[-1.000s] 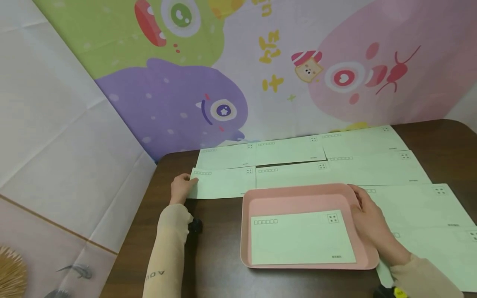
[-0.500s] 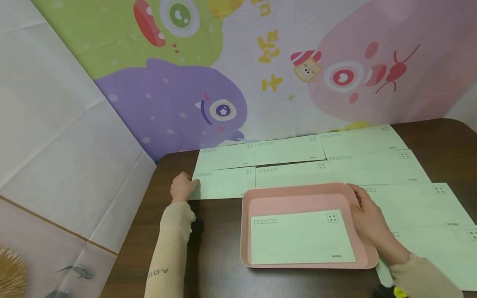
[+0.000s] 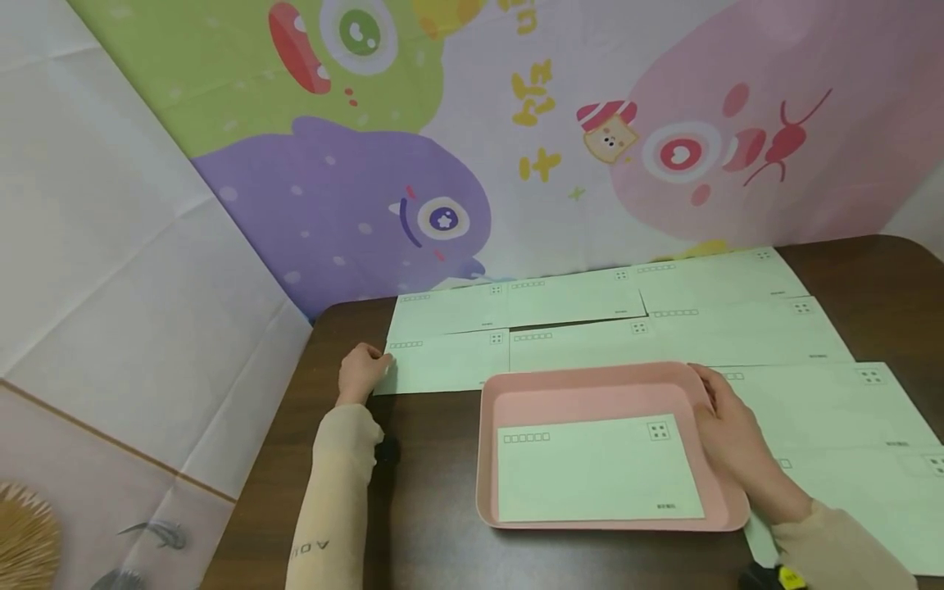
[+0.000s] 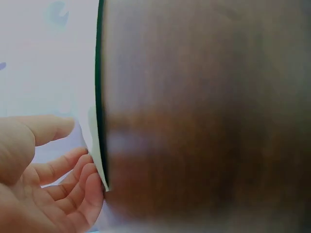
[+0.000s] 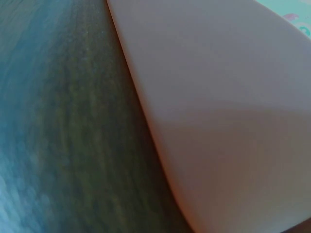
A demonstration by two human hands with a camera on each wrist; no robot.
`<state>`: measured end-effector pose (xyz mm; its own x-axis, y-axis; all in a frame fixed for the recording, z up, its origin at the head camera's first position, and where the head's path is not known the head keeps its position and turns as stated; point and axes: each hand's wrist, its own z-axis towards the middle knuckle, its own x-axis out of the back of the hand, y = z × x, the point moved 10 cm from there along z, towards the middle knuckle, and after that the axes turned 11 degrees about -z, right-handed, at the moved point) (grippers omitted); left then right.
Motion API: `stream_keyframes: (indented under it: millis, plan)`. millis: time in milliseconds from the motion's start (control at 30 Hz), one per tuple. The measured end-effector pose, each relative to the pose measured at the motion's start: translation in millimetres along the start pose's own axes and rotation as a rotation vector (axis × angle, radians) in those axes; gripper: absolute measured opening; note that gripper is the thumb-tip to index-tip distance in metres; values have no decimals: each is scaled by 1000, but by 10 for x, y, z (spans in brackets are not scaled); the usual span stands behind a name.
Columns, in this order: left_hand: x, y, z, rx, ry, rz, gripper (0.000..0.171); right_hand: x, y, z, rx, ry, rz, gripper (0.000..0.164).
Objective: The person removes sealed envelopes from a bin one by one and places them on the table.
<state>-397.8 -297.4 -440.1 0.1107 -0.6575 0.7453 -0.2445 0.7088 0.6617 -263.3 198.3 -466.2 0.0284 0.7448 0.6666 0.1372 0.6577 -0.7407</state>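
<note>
At the left end of the second row lies a pale green envelope [image 3: 442,362] with a row of small boxes and a stamp square. My left hand [image 3: 361,373] is at its left edge. In the left wrist view, the fingertips [image 4: 90,170] touch the envelope's edge [image 4: 93,131] while the thumb stands apart from them. My right hand [image 3: 737,442] grips the right rim of a pink tray [image 3: 590,397], held above the table. One more envelope [image 3: 597,475] lies face up inside the tray. In the right wrist view the tray's outer side [image 5: 218,97] fills the right half.
Several matching envelopes [image 3: 745,336] cover the back and right side of the dark wooden table [image 3: 428,492], edges meeting or overlapping. A cartoon-print cloth [image 3: 546,221] hangs behind the table, and a white panelled wall [image 3: 140,270] stands to the left.
The left hand has shifted the left envelope slightly downward and right, and its thumb now lies off the edge. The right hand and the tray have stayed in place.
</note>
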Motion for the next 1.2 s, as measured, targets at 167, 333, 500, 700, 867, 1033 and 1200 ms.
stream_keyframes:
  millis: [167,333,500,700,867,1033,1200]
  plan:
    - [21,35,-66,-30,12,-10,33,-10,23,4,-11,3,-9,51]
    - [56,293,-238,-143,34,-28,36,-12,35,-2,-21,-4,-15,51]
    - [15,710,-549,-315,5,-49,35,-15,44,-4,-22,-7,-13,51]
    - [-231,1233,-1024,-576,-109,16,25,-14,50,4,-22,3,-19,51]
    - [-623,1490,-1444,-738,-326,79,24,-15,38,8,-22,3,-13,51]
    - [-1000,1557,-1758,-859,-495,245,26,-9,25,10,-16,2,-9,50]
    - [-1160,1528,-1875,-885,-506,386,33,-5,19,9,-11,5,-1,50]
